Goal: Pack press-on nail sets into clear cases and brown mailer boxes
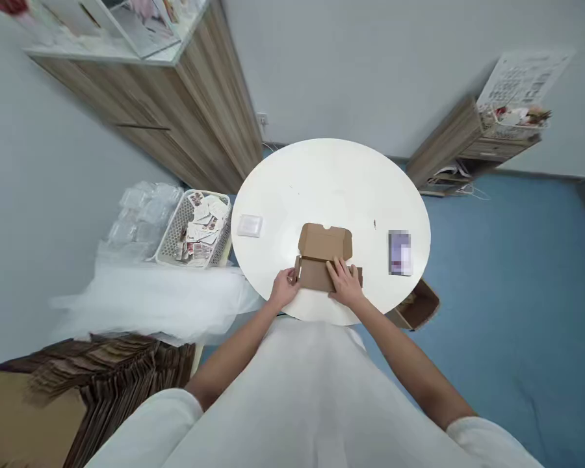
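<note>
A flat brown cardboard mailer box [322, 250] lies partly folded on the round white table [331, 188], its lid flap standing open toward the far side. My left hand [285, 286] pinches the box's left side flap with curled fingers. My right hand [344, 281] presses down on the box's near panel, fingers fairly flat and spread. Both hands touch the box near the table's front edge.
A small clear packet [249, 225] lies at the table's left and a phone-like item [400, 252] at its right. A basket of small cards [195, 229] stands left of the table. Stacked flat cardboard [102, 383] lies lower left; an open box [416, 305] sits under the table's right edge.
</note>
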